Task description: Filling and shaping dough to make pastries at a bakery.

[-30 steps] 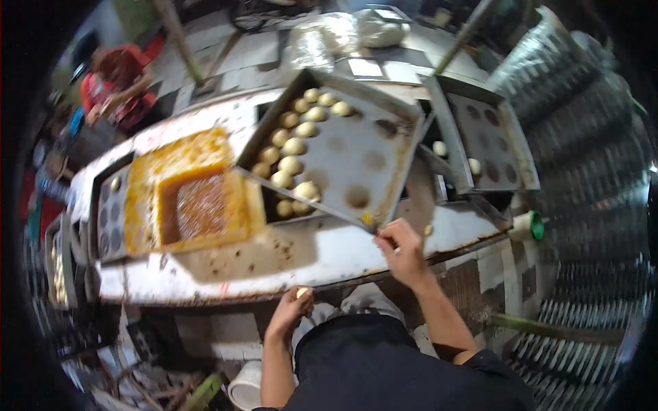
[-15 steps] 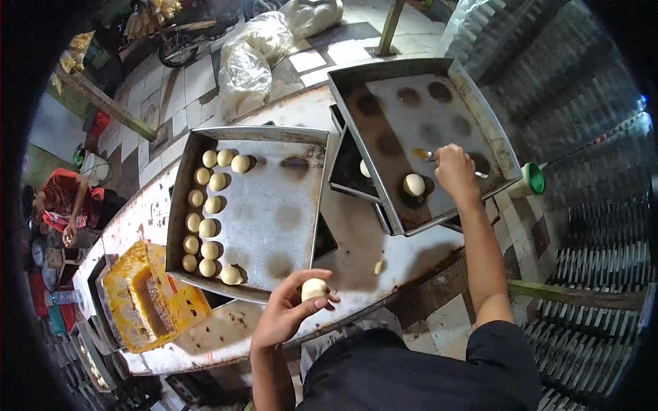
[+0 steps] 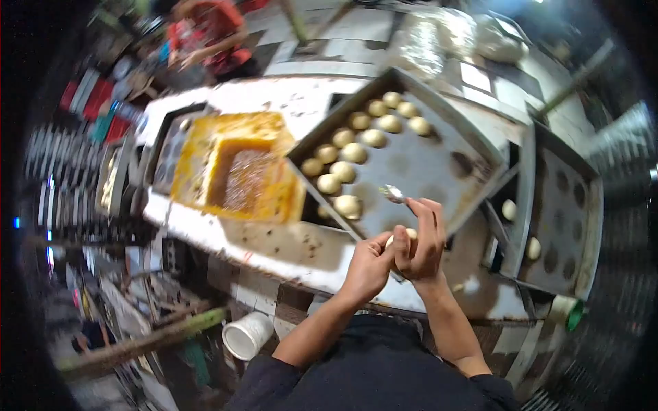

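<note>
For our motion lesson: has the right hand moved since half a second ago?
Yes; the right hand moved left, from the rightmost tray to the fuller tray's near corner.

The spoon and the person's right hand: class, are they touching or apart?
Touching. The head view shows it: the spoon sticks out from the right hand, its metal meeting the fingers with no gap.

Bakery workshop: dough balls point(image 3: 354, 153), tray point(image 3: 439, 161)
</note>
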The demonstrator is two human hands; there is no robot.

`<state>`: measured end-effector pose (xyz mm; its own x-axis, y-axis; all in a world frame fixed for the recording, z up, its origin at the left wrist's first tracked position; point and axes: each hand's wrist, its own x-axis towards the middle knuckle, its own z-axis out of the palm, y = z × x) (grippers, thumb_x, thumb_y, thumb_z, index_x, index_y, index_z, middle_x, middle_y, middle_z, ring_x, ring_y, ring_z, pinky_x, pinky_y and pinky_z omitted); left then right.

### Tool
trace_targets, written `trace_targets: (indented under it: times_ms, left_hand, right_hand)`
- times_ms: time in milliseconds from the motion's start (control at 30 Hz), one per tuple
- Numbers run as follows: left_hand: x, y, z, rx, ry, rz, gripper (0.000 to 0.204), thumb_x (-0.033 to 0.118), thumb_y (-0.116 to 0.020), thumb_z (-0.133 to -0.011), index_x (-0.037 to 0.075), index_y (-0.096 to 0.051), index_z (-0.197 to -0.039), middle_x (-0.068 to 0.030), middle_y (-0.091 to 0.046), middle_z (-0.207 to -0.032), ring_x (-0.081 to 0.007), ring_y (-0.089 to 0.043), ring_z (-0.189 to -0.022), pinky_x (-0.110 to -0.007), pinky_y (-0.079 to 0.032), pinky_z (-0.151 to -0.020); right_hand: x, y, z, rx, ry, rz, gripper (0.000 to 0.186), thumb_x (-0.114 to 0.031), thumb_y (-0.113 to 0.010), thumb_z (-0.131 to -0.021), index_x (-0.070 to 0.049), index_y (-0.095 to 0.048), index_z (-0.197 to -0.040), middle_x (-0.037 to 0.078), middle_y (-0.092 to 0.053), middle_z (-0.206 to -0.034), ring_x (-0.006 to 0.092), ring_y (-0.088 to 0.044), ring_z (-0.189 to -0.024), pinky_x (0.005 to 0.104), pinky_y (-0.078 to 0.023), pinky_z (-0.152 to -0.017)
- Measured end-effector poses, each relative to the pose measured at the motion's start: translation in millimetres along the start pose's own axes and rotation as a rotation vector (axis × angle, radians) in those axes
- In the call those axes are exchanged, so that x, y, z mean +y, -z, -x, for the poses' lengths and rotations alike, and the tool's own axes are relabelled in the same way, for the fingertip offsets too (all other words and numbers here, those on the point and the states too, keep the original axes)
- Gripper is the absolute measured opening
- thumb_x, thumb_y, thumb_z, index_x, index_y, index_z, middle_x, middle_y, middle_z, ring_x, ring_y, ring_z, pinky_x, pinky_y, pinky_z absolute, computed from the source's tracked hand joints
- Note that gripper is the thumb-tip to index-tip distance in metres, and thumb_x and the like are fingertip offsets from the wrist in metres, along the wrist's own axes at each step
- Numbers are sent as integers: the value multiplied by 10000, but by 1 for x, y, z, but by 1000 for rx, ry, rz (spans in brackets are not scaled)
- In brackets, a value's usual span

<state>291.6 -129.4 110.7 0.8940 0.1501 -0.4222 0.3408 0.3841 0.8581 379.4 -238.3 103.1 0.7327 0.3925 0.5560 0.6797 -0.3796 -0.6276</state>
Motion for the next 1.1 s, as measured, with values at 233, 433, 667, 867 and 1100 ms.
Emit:
trace_targets:
  times_ms: [233,433,667,867,1100]
  left_hand:
    - [10,193,76,211,-96,588,425,326,-581,-1074,-58,-648,-1241,-124,-737,-1142,-182,-715,-1018,-324,-569,-910]
    - [30,361,119,334,-186,550,373,271,-536,-1086,-64,-640,-1213,-243,-726,-1168,-297,-721,-1097,-386,-568,-983]
    - [13,477,153,553,-219,530,355,256,-509,-1105,-61,-643,-1191,-174,-744,-1099,-214,-714,-1004,-340,-548,-952]
    - [-15,514,181,715,-221,687,364,266,-476,-1115,-55,-643,-1149,-182,-737,-1084,-242,-714,-1028,-357,-545,-974]
    - [2,517,163,622,-198,572,402,298,-497,-1105,-72,-630,-1188,-189,-724,-1127,-251,-704,-1060,-371,-538,-1001]
  right_hand:
    - [-124,-121,-43,-308,-25,-82,336,-143,-648,-975,52,-643,-1249,232,-587,-1065,394,-620,-938,442,-522,-803]
    - [-170,-282,-132,-740,268,235,176,-6,-607,-867,21,-685,-1022,205,-642,-961,407,-683,-846,484,-558,-722]
    - [-147,-421,-143,-1133,343,634,75,-25,-651,-809,26,-698,-839,260,-710,-919,421,-731,-849,500,-595,-691]
    - [-177,-452,-137,-1217,269,667,114,-38,-656,-819,45,-701,-883,275,-717,-902,450,-732,-882,508,-612,-743]
    - [-162,-464,-132,-1191,-90,185,204,-73,-707,-857,31,-750,-1027,222,-728,-865,331,-726,-818,443,-571,-746]
